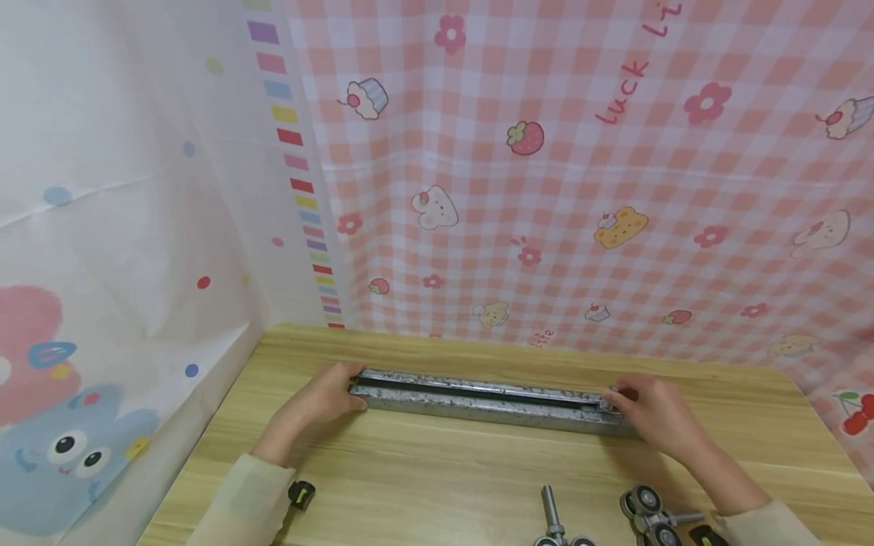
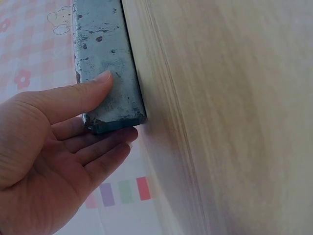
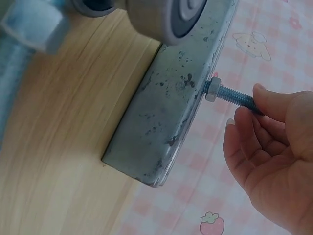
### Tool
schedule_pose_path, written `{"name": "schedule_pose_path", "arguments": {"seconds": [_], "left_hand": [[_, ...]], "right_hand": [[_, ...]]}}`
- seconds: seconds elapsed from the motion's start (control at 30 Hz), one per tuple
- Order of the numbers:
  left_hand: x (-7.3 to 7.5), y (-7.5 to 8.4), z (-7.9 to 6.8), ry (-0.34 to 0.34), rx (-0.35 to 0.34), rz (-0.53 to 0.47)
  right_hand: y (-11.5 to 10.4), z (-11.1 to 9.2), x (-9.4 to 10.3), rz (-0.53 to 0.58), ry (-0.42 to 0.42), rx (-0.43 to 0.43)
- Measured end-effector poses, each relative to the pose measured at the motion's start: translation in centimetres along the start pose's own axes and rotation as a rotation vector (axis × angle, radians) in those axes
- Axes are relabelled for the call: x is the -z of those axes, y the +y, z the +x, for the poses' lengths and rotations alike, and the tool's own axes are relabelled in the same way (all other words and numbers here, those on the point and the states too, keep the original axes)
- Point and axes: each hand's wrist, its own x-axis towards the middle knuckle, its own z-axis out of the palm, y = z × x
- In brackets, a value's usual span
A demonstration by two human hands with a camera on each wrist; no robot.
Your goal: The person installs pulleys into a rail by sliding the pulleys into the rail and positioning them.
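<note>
A speckled grey metal channel rail (image 1: 478, 410) lies across the wooden table, its long slot facing up. At its left end my left hand (image 1: 332, 390) holds it. In the left wrist view the thumb (image 2: 90, 95) presses the side face while the other fingers lie at the end. Close to the rail's right end, my right hand (image 1: 654, 415) pinches a threaded bolt (image 3: 234, 95) between thumb and fingers. That bolt stands out of the slot, with a hex nut (image 3: 213, 89) at its base. Whatever it joins inside the rail is hidden.
Nearer the front edge lie a roller trolley (image 1: 652, 517) with its bolt pointing right and another bolt (image 1: 551, 509) with rollers, cut off by the frame. A small black piece (image 1: 301, 494) sits beside the left sleeve. Behind the table hangs a pink checked cloth (image 1: 580, 182).
</note>
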Motion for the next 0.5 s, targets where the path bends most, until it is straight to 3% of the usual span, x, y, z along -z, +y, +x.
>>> {"name": "schedule_pose_path", "arguments": {"seconds": [0.5], "left_hand": [[0.0,-0.2,0.1,0.003,-0.011,0.0]], "right_hand": [[-1.3,0.7,-0.3,0.022,-0.082,-0.016]]}}
